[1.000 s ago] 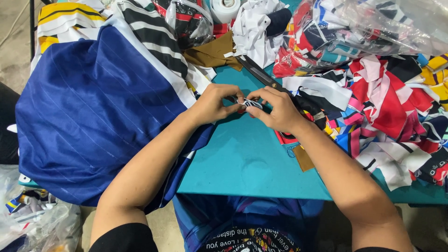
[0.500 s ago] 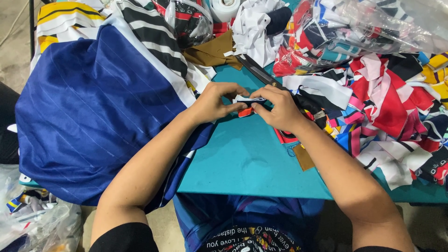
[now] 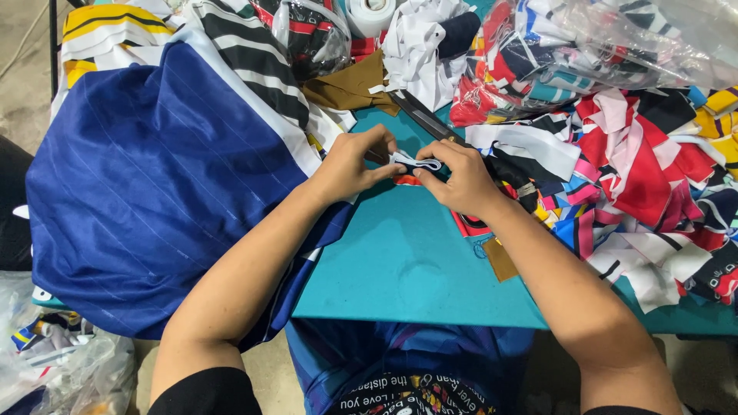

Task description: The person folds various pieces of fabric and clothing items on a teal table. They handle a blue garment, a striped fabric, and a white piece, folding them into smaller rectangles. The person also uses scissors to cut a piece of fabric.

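Observation:
A small folded white fabric strip with dark edging [image 3: 419,163] is pinched between both hands above the teal table [image 3: 407,261]. My left hand [image 3: 354,165] grips its left end with thumb and fingers. My right hand [image 3: 457,178] holds its right end, fingers curled over it. A small red scrap [image 3: 407,181] lies just beneath the strip. Long dark scissors [image 3: 423,119] lie on the table just beyond the hands.
A large blue pinstriped cloth [image 3: 146,207] covers the left side, with black-and-white striped fabric [image 3: 254,61] behind it. A heap of colourful fabric scraps [image 3: 638,169] fills the right. A brown cloth piece [image 3: 346,88] and white tape roll [image 3: 369,11] sit at the back.
Both hands stayed together at the same spot; the fingers shifted on the white strip, which now lies flatter and more spread between them.

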